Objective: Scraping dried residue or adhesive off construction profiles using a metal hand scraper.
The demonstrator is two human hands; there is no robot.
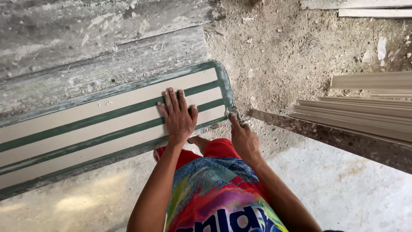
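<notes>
A long green frame (223, 81) holding three beige strips (86, 124) lies slanted across a dusty grey slab. My left hand (177, 115) rests flat on the strips near the frame's right end, fingers spread. My right hand (243, 136) is at the frame's rounded lower right corner, fingers closed on a small grey tool or scraper (232, 111) pressed against that corner. What the tool is exactly I cannot tell.
A stack of beige strips (369, 111) lies on a dark board (334, 137) at the right. Dirt ground (292, 47) is beyond the frame. Pale boards (369, 8) lie at the top right. Concrete floor (352, 189) is below, and my red shorts and colourful shirt fill the bottom centre.
</notes>
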